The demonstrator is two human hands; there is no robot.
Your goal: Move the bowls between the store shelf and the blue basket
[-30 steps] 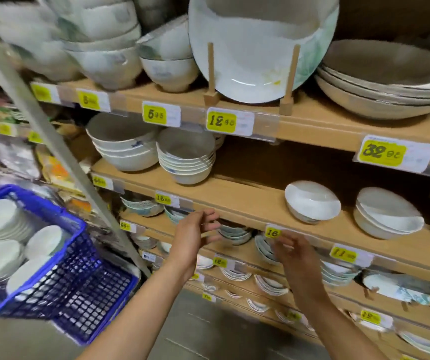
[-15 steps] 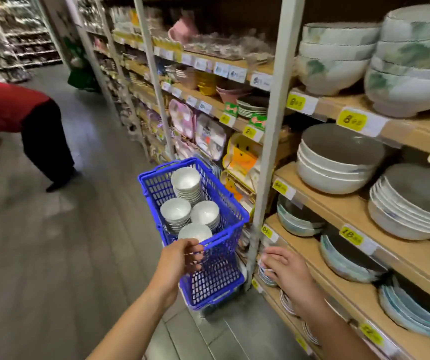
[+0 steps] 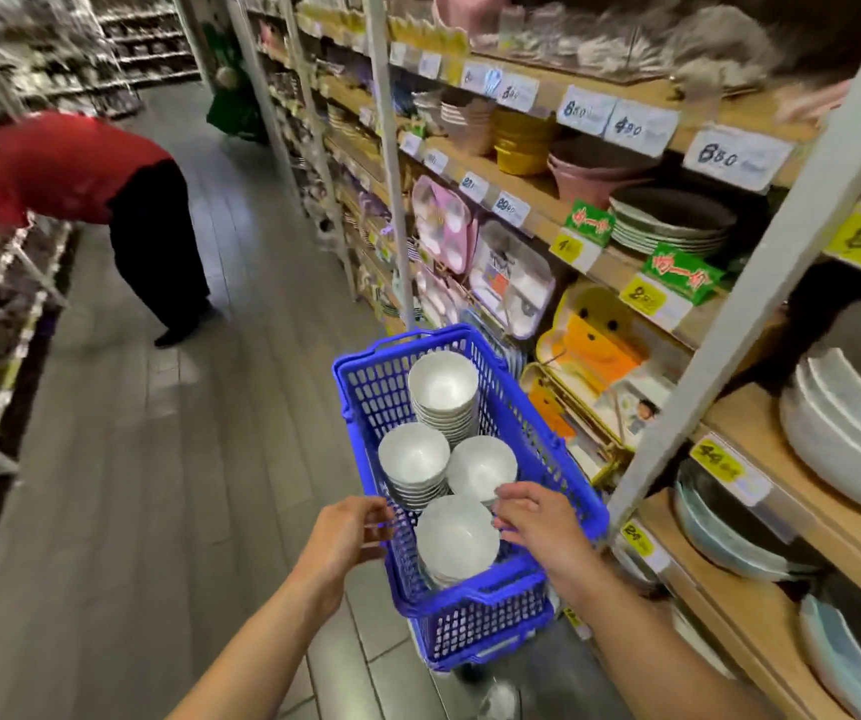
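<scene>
- The left hand (image 3: 350,532) is held relaxed, fingers loosely bent, and nothing is gripped. It sits just outside the basket's left wall.
- The right hand (image 3: 540,522) is spread with fingers nearly straight and reaches over the basket's right rim. Nothing is grasped. Whether its fingertips touch a bowl rim cannot be told.
- The nearest stack of bowls (image 3: 457,537) lies between the two hands, just ahead of and below them. It stands upright with its mouth upward.
- The right hand is judged the nearer, since its fingers are already over the basket, while the left is kept apart from the stack by the mesh wall.
- The blue basket (image 3: 420,339) is set with its long axis running straight away from the hands.
- Beyond the nearest stack, a left stack (image 3: 413,454) and a right stack (image 3: 481,466) stand side by side, and a far stack (image 3: 441,381) is placed behind them.
- The store shelf (image 3: 761,433) runs along the right-hand side, beyond the right forearm, and large grey bowls (image 3: 854,439) are nested on it.
- Far ahead to the left, a bent-over person in red (image 3: 65,168) is seen in the aisle.
</scene>
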